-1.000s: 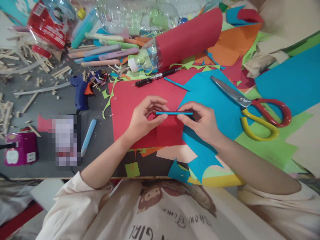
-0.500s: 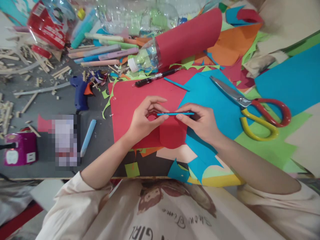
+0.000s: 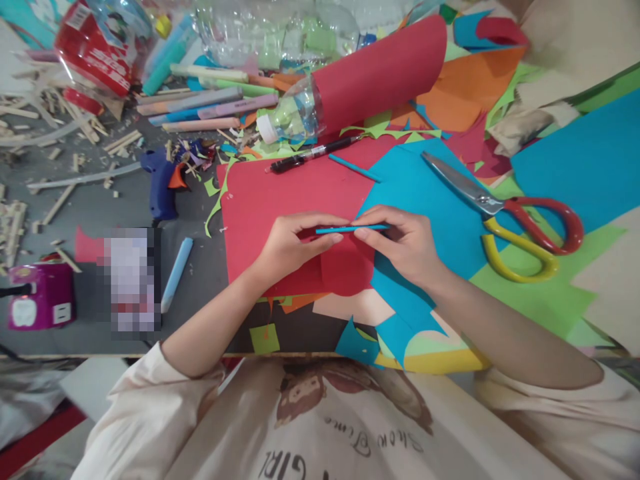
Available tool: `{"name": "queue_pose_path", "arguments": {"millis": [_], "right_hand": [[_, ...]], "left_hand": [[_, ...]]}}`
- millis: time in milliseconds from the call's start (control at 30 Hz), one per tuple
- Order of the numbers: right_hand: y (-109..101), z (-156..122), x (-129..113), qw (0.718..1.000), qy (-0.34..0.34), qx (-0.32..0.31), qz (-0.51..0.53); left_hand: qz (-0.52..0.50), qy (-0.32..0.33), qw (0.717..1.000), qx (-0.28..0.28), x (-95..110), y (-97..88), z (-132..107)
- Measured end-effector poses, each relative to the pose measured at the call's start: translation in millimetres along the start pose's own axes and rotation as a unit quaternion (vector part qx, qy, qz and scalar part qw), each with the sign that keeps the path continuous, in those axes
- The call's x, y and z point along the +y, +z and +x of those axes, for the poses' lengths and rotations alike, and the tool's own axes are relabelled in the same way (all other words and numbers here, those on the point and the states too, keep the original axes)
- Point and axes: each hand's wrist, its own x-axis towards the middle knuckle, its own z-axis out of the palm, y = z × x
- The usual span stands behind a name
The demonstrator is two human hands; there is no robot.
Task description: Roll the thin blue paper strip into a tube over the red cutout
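Note:
A narrow blue paper strip, rolled or folded thin, lies level between my two hands over the red paper. My left hand closes on its left part, thumb in front and fingers behind. Its right part is pinched between the thumb and fingers of my right hand, which cover that end. Below the strip is a piece of red paper with a rounded lower edge, on a larger red sheet. A second thin blue strip rests farther back, beside a black pen.
Large scissors with red and yellow handles lie right on blue paper. Behind lies a clear bottle wrapped in red paper. Leftward are a blue glue gun, several markers, wood bits and a light-blue marker.
The fingers of my left hand have straightened and come down along the back of the strip, toward my right fingertips. My right hand and the strip have barely moved.

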Motion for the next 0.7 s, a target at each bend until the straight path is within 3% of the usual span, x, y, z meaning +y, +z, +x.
{"name": "queue_pose_path", "arguments": {"millis": [700], "right_hand": [[-0.8,0.7,3.8,1.000,-0.017,-0.002,0.026]], "left_hand": [[-0.025,-0.030,0.999,0.030,1.9,0.8,-1.3]]}}
